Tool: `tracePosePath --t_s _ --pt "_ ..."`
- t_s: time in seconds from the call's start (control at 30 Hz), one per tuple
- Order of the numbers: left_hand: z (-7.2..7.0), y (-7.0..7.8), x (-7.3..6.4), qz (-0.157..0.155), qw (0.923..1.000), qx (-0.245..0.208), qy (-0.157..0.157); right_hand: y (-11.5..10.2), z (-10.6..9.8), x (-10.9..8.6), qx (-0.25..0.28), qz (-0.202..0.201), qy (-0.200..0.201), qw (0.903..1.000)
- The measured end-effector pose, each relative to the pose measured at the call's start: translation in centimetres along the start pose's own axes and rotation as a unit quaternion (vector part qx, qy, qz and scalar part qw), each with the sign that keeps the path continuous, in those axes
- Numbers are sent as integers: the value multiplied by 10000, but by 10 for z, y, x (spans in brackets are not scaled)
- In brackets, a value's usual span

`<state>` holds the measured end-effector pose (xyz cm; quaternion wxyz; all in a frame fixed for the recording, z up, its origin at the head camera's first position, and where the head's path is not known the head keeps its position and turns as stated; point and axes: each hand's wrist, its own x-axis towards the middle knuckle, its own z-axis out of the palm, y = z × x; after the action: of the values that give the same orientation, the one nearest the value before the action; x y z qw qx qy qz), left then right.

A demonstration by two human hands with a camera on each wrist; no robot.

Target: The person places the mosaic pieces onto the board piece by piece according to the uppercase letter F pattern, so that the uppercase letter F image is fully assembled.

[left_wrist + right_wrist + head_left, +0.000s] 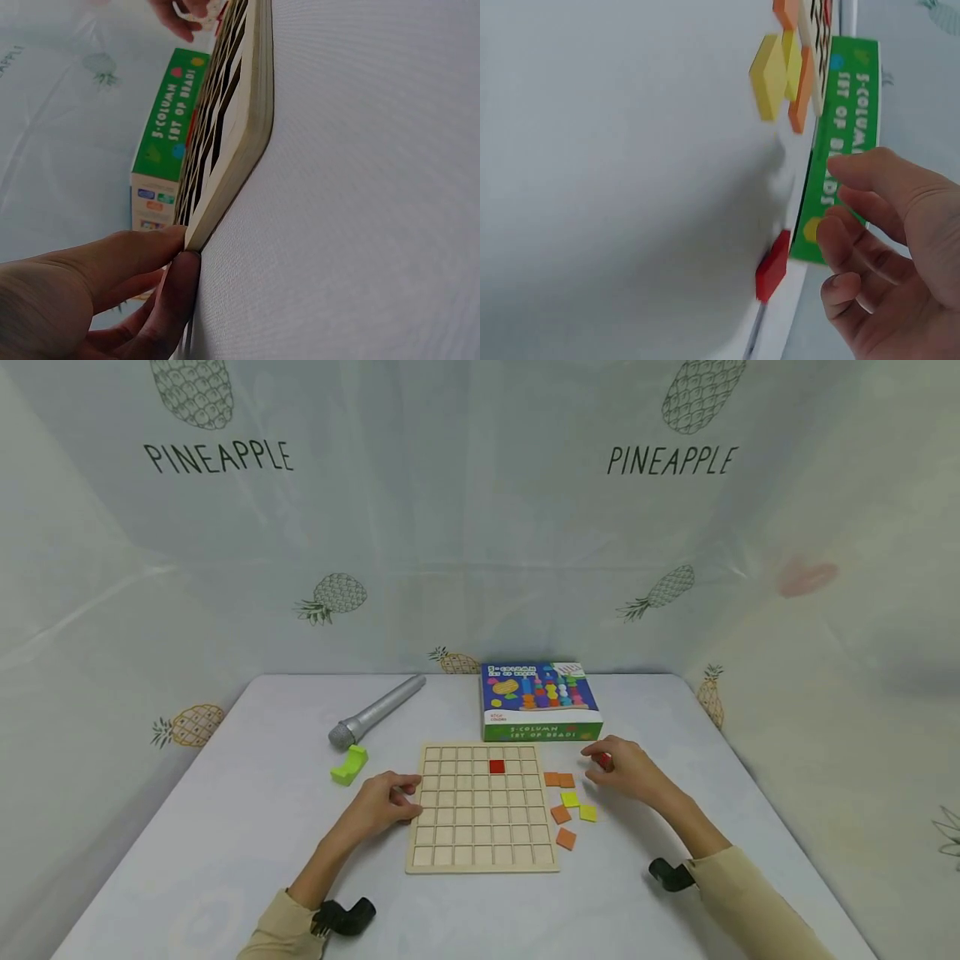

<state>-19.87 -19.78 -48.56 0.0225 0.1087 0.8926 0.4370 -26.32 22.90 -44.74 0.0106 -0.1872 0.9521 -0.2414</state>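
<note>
A square-celled wooden board (pixel 480 870) lies flat on the table, with one red tile (pixel 497 767) in a cell near its far side. My left hand (pixel 382 802) is at the board's left edge, thumb and forefinger apart and touching the rim. In the left wrist view, fingertips (pixel 184 270) meet the board's corner. My right hand (pixel 626 768) hovers beyond the board's right side with fingers loosely bent and nothing between them. Under it, another red tile (pixel 772 266) rests on the table. Several orange tiles (pixel 566 838) and two yellow tiles (pixel 588 813) lie right of the board.
Behind the board stands a bead-set box (pixel 543 732) with green sides. A silver microphone (pixel 382 706) lies at the back left, and a lime-green curved piece (pixel 350 766) sits below it. The white table (pixel 225 827) backs onto a pineapple-print curtain (pixel 480 527).
</note>
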Motion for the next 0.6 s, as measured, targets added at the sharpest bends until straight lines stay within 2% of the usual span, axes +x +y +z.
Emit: tracePosePath --t_s 0.2,0.37,0.6 --pt "0 -3 1 93 9999 54 -32 19 -7 -9 -180 275 151 9993" --pt "0 -4 -2 72 10000 36 -21 32 -6 -16 -227 234 262 9991" --pt "1 -4 0 34 10000 11 16 41 -5 -17 -278 271 260 9989"
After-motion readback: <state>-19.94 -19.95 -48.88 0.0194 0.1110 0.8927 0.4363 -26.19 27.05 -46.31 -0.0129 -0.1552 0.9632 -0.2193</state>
